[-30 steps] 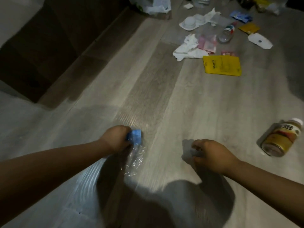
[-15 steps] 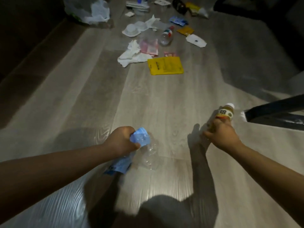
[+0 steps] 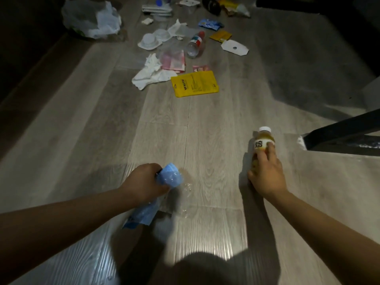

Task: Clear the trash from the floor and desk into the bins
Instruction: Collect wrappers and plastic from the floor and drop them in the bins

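Floor (image 3: 205,130): grey wood-grain planks, smooth, with a ribbed sheen where light strikes near the bottom edge; blue wrapper (image 3: 170,177): thin crumpled plastic film, translucent, slightly glossy; drink bottle (image 3: 261,140): smooth clear plastic, amber within, glossy printed label, white cap; yellow pouch (image 3: 195,83): flat, smooth, low sheen, plastic or foil cannot be told; tissue (image 3: 150,74): white crumpled paper, matt; clear bottle (image 3: 195,46): transparent glossy plastic, red cap; white bag (image 3: 92,19): thin, wrinkled, translucent plastic; lids (image 3: 149,41): white moulded plastic, matt; black bar (image 3: 339,130): dark, smooth, material unclear.
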A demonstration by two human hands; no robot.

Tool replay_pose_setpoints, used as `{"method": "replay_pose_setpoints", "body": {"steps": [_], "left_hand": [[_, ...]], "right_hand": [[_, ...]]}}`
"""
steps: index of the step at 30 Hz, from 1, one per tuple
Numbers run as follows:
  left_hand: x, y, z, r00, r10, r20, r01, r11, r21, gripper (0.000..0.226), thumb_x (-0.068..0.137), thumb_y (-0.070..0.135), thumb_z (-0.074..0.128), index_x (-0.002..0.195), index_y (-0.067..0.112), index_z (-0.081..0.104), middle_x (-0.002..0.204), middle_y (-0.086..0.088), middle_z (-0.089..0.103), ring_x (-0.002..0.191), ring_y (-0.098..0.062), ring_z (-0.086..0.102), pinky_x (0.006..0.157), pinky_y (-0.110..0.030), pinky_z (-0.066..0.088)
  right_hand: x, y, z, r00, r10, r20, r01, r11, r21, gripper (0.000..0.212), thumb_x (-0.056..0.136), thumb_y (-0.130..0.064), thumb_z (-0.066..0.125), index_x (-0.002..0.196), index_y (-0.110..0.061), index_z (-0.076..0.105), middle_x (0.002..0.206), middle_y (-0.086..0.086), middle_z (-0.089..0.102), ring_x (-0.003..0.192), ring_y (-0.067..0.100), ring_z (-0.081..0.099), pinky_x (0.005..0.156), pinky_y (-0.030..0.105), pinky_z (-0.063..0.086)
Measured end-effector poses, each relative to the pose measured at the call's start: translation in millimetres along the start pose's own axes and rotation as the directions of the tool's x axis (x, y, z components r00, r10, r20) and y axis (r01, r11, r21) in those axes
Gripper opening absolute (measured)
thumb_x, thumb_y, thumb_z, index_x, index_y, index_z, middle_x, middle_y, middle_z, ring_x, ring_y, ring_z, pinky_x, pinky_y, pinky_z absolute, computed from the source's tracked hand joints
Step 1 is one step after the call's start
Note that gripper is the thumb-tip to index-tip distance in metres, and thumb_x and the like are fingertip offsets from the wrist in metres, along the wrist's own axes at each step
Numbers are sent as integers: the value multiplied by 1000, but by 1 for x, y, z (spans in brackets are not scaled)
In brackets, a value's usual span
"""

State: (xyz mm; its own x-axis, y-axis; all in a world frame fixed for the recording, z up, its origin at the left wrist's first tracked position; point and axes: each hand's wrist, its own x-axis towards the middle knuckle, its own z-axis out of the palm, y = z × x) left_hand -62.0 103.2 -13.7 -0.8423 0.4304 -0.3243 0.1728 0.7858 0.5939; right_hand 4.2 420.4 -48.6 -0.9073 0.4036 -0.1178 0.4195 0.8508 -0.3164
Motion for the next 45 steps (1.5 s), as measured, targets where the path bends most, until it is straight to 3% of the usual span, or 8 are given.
{"method": "replay_pose_setpoints", "body": {"steps": [4,8,17,24,29,35,41,45], "left_hand": [[3,0,2,1000,-6,-12,6,1000,8,15,80,26,71,80,15,61,69,8,58,63,-1,53,54,-10,36],[5,2,-5,1000,-24,-8,24,1000,-6,16,82,26,68,81,11,63,73,1,62,64,-3,54,55,-11,36],[1,52,-93,968,-238,-74,207,934,-290,32,60,50,56,61,18,54,59,6,55,63,-13,55,58,-25,40],[-78,150,-195,899,-432,-68,368,831,-416,20,73,31,66,64,18,55,62,-1,59,60,-14,56,57,-27,41],[-146,230,-275,859,-509,-46,436,777,-455,12,82,16,66,83,4,65,73,-8,64,67,-18,59,57,-24,42],[-216,353,-400,859,-506,-79,404,764,-503,26,65,36,63,73,12,63,70,-8,66,70,-28,65,68,-40,52],[-272,469,-492,883,-426,-196,296,831,-471,11,77,25,67,76,14,62,68,-2,63,69,-20,61,61,-29,44],[-300,508,-529,924,-301,-235,174,880,-443,14,78,24,66,69,21,56,67,3,61,66,-14,59,58,-27,43]], "right_hand": [[-30,-14,0,998,40,57,-56,948,313,95,75,-16,74,147,-25,13,153,3,14,129,25,37,99,39,42],[-37,-35,-17,978,143,152,-204,815,542,86,76,-14,74,144,-18,22,110,-7,47,100,15,53,78,26,46],[-32,-103,-121,929,185,319,-353,698,623,61,83,-15,67,137,-20,39,108,-2,53,85,4,55,62,19,46],[-71,-191,-263,887,245,391,-460,534,709,56,83,-12,65,132,-24,43,109,-1,58,85,4,57,58,15,45],[-124,-245,-387,833,282,476,-552,388,738,60,86,-10,63,138,-23,37,115,2,54,97,18,58,48,10,45],[-183,-280,-556,823,335,458,-563,373,738,63,83,-13,65,137,-28,37,114,1,52,94,16,56,52,14,48],[-216,-304,-697,878,347,329,-453,381,806,56,83,-11,64,131,-28,42,101,-10,56,87,7,57,48,10,45],[-239,-320,-761,906,367,211,-357,393,848,60,82,-12,65,135,-25,41,114,-3,55,92,3,54,51,10,46]]}}
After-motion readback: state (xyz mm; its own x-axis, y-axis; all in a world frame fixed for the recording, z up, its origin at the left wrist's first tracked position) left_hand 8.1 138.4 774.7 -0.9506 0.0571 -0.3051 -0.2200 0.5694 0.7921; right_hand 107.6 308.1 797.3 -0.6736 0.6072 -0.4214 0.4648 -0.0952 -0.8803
